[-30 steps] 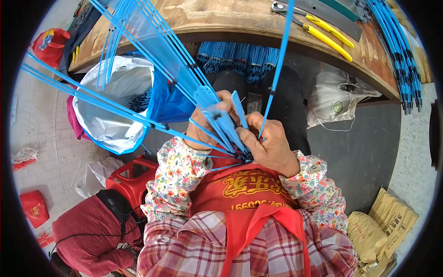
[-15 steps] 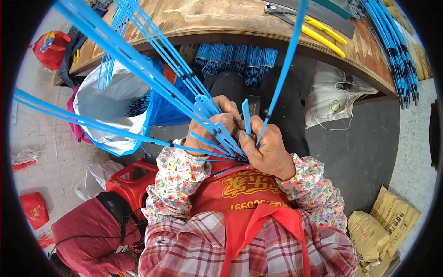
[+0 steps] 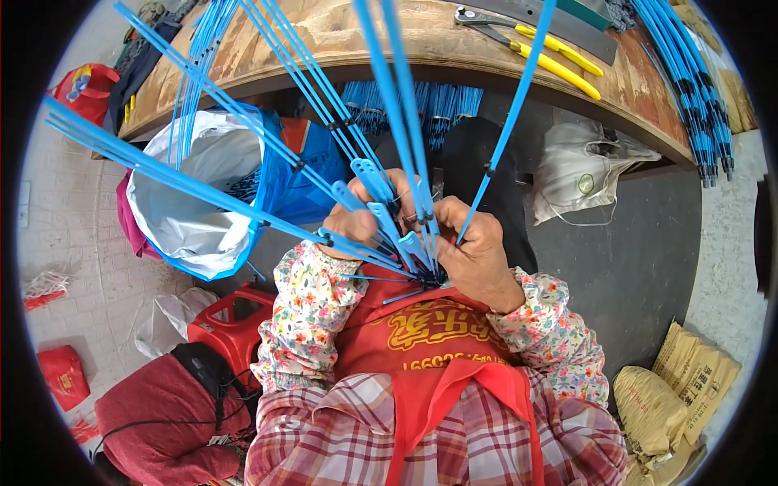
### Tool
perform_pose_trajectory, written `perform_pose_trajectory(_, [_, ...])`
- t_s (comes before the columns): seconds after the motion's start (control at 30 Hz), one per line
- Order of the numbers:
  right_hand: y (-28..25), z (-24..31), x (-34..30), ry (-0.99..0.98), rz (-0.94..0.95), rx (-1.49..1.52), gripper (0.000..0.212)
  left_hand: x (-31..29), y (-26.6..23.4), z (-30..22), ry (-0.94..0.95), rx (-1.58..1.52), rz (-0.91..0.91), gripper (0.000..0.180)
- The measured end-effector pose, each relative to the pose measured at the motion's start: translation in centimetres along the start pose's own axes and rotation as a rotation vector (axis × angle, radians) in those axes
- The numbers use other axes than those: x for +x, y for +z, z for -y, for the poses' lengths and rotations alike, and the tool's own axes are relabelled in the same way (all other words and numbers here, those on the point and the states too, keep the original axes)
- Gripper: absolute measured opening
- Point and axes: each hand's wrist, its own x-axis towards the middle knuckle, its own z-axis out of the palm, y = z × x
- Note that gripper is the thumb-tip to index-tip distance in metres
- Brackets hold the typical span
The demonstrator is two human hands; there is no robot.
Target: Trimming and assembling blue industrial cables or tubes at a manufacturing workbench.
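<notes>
- The blue rods [image 3: 387, 223] are spreading out like a fan on the near side of the table [image 3: 365, 36], their dark joined ends pointing away from it and their long ends leaning toward and over it.
- The left hand [image 3: 352, 225], nearer the table's left end, is holding the rods' lower part in a closed grip; several flat blue tips are showing above its fingers.
- The right hand [image 3: 474, 247], also on the table's near side, is keeping a narrow grip beside the joined ends, with one long rod rising from it; exactly what its fingertips are pinching, I cannot tell.
- A red apron [image 3: 421, 328] is lying just behind both hands, seen from the table.
- A white-lined blue bag [image 3: 178, 219] is standing open before the table's left part.
- Yellow-handled cutters [image 3: 559, 74] are lying on the table, right of its middle.
- More rod bundles [image 3: 446, 105] are sitting beneath the table.
- A pale plastic bag [image 3: 563, 190] is hanging below the table's right part.
- A red stool [image 3: 231, 320] is standing well apart from the table, toward its left side.
</notes>
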Motion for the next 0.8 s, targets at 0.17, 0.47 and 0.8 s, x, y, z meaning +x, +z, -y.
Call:
perform_pose_trajectory(0.17, [-0.4,0.8,0.2,0.033,0.018,-0.011,0.017,-0.2,1.1,-1.2,-0.081,0.196,-0.17,0.045])
perform_pose_trajectory(0.47, [-1.2,1.7,0.6,-0.182,0.055,-0.321,0.017,0.0,0.5,-0.6,0.022,0.278,-0.238,0.035])
perform_pose_trajectory(0.8, [-7.0,6.3,5.0,0.11,0.208,-0.399,0.014,-0.3,-2.3,-0.8,-0.028,0.191,-0.312,0.033])
